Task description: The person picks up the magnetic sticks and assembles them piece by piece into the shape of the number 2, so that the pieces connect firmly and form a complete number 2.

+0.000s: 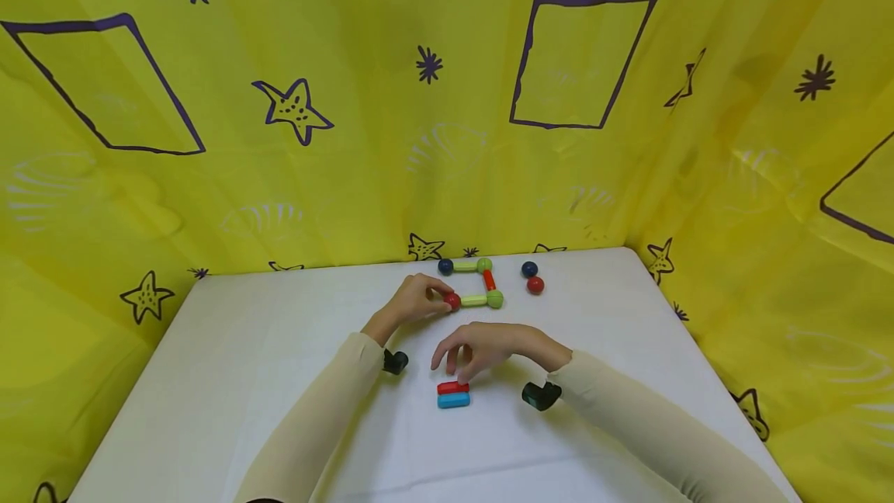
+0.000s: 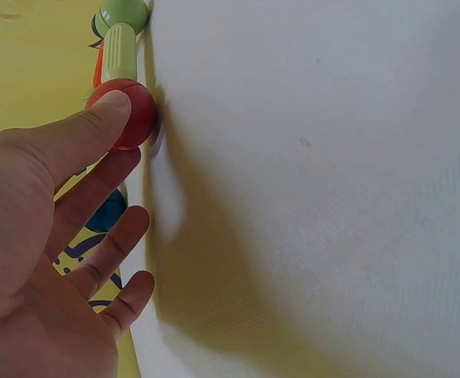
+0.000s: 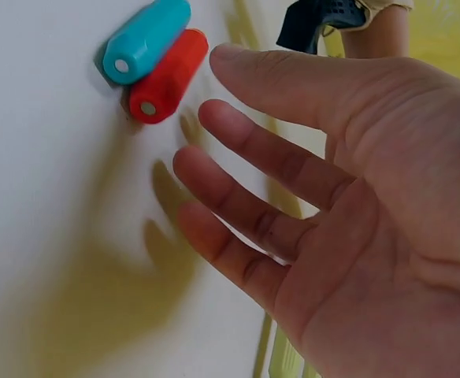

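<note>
My left hand [image 1: 417,300] pinches a red ball [image 2: 139,114] between thumb and index finger. This ball is one end of a three-sided frame of balls and sticks: a pale green stick [image 1: 473,301] runs from it to a green ball [image 1: 494,299], then a red stick [image 1: 489,279], another green ball [image 1: 485,265], a second pale green stick and a dark blue ball [image 1: 445,266]. Over the table, my right hand [image 1: 482,348] has its fingers spread and loosely bent, holding nothing. Its thumb is close to a red stick [image 3: 167,79], which lies beside a blue stick [image 3: 147,39].
Right of the frame, a loose dark blue ball [image 1: 529,269] and a red ball [image 1: 535,286] lie together near the back edge of the white table [image 1: 594,425]. A yellow curtain [image 1: 377,177] with drawn stars stands behind and at the sides.
</note>
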A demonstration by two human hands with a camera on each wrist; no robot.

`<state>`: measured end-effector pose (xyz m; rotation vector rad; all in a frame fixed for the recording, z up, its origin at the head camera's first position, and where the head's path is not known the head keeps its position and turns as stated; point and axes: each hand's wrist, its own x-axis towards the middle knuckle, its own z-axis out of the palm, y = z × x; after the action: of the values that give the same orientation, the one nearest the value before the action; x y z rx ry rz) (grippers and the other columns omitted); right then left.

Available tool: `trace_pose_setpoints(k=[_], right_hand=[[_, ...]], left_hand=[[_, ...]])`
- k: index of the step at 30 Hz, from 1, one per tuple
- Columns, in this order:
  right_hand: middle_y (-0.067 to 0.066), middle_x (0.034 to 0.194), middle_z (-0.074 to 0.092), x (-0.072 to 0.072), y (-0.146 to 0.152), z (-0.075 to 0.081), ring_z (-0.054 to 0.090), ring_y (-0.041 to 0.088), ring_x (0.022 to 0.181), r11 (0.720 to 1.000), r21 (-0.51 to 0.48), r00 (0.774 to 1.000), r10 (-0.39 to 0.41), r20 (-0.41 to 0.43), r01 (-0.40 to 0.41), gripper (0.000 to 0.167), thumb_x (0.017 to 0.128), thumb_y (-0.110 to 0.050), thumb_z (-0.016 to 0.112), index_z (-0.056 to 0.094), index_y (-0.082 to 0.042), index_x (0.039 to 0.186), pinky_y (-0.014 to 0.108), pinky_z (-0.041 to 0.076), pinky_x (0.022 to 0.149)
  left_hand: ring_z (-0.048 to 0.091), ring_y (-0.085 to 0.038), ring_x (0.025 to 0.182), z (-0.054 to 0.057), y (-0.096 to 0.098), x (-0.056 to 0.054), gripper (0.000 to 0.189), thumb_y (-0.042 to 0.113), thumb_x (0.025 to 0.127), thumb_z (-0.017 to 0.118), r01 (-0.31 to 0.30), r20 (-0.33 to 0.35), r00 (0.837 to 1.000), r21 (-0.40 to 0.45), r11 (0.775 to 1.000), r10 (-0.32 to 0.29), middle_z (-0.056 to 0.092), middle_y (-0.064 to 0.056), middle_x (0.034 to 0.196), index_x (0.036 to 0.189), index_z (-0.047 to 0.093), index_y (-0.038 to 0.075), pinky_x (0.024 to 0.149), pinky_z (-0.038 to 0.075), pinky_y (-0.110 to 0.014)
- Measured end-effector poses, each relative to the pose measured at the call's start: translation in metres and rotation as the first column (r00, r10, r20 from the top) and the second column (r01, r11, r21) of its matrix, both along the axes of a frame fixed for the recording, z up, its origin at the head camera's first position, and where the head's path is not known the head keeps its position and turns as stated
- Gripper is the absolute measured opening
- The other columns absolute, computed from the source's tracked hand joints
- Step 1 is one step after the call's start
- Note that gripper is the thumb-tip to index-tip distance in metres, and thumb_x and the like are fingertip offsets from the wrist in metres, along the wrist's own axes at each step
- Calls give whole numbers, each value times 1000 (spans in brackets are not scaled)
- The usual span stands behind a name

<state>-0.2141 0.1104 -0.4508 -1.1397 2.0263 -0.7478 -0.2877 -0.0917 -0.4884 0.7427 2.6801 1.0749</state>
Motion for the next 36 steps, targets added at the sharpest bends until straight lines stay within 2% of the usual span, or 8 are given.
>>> trace_pose_setpoints(k=[6,14,24,32,36], right_hand=[[-2,104,72,3,-8,-5,59,9,88,999,42,1000,9,-12,-8,35,92,-3,75,73,-18,124,23,49,82],[-7,98,67,6,-13,-7,57,9,85,997,76,998,30,-55,-26,35,92,0,73,76,-20,120,21,48,79],[-5,97,64,10,-14,-7,57,14,91,995,96,997,29,-69,-23,30,94,1,70,77,-20,115,21,47,79],[-5,95,63,11,-14,-7,55,7,85,995,102,998,3,-70,4,28,94,0,70,76,-21,113,21,47,78],[-7,97,64,11,-12,-8,56,8,86,996,92,998,-15,-68,21,27,94,-2,71,75,-21,113,22,48,79]], left_hand=[[60,-17,91,0,0,-1,28,17,86,84,8,-13,1000,3,1000,-8,77,-2,106,113,79,8,82,48,-30],[59,-16,89,0,0,-2,27,17,86,84,-1,-14,1000,-1,1000,1,77,-1,105,112,80,9,80,48,-29],[58,-15,88,-1,0,0,29,17,86,85,-12,-9,1000,-3,1000,12,78,-1,105,113,80,9,80,47,-28],[58,-15,89,-1,1,1,28,15,86,84,-24,5,1000,-4,1000,24,78,-1,106,114,80,10,82,47,-28],[58,-15,89,-1,1,1,28,16,86,84,-26,12,1000,-2,1000,26,77,-1,106,114,79,10,82,47,-28]])
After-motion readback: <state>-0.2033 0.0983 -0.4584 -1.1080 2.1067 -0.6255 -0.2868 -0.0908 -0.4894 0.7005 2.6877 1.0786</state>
